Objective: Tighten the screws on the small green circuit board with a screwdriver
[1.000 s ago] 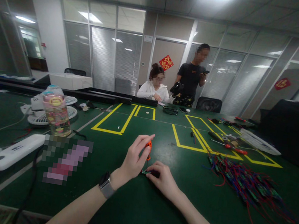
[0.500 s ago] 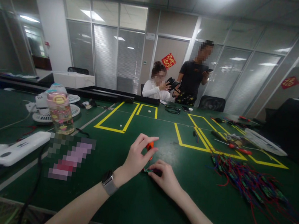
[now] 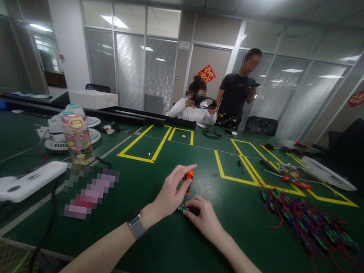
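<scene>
Near the middle of the green table, my left hand has its fingers and thumb closed round the handle of an orange and black screwdriver. The screwdriver stands nearly upright, its thin shaft running down to a small green circuit board. My right hand rests low on the table and pinches the right end of that board. Part of the board is covered by my hands, and the exact contact at the screwdriver's tip is too small to make out.
Circuit boards with red and blue wires lie heaped at the right, near a red-handled screwdriver. At the left stand a drink bottle and a white device. Yellow tape marks the green table. Two people are beyond it.
The view has shifted slightly, and more of the screwdriver handle shows between my left fingers and thumb. Across the table, the seated person has raised a black headset to the face.
</scene>
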`<action>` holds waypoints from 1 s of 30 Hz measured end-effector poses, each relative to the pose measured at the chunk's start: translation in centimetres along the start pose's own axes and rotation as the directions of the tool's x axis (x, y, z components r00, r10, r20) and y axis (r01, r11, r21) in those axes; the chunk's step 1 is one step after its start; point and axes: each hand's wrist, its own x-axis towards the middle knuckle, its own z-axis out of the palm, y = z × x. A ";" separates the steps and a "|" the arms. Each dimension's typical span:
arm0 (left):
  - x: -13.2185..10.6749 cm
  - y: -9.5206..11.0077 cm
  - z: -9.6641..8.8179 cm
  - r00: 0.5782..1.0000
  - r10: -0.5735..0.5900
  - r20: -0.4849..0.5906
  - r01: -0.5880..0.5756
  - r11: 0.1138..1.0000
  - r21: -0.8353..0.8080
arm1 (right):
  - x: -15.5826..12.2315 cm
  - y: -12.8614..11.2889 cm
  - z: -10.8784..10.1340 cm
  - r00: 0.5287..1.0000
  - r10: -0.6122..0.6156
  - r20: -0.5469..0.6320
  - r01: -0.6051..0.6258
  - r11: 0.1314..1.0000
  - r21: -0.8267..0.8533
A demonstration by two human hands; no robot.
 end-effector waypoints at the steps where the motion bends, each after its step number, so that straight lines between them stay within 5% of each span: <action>1: 0.0 0.0 0.0 1.000 -0.008 0.030 0.009 0.999 -0.033 | 0.0 0.0 0.0 1.000 -0.001 0.001 0.001 1.000 0.002; 4: 0.0 0.1 -0.1 0.998 -0.021 0.056 0.026 0.995 -0.093 | -0.1 0.0 0.0 1.000 0.000 0.002 0.000 1.000 0.006; 10: 0.0 0.0 0.0 0.998 0.034 -0.061 -0.031 0.998 0.055 | -0.1 0.5 0.2 1.000 -0.018 -0.010 0.019 1.000 0.014; 17: 0.0 0.1 0.1 1.000 -0.016 0.006 0.017 0.997 -0.072 | 0.0 0.7 0.3 1.000 -0.025 -0.007 0.025 1.000 0.011; 23: -0.1 0.1 0.1 0.997 0.030 -0.071 -0.027 0.999 0.043 | 0.0 0.9 0.4 1.000 -0.022 -0.015 0.022 1.000 0.016; 30: -0.2 -0.1 0.0 0.999 -0.031 -0.030 0.029 0.998 -0.051 | -0.1 0.8 0.4 1.000 -0.017 -0.009 0.017 1.000 0.013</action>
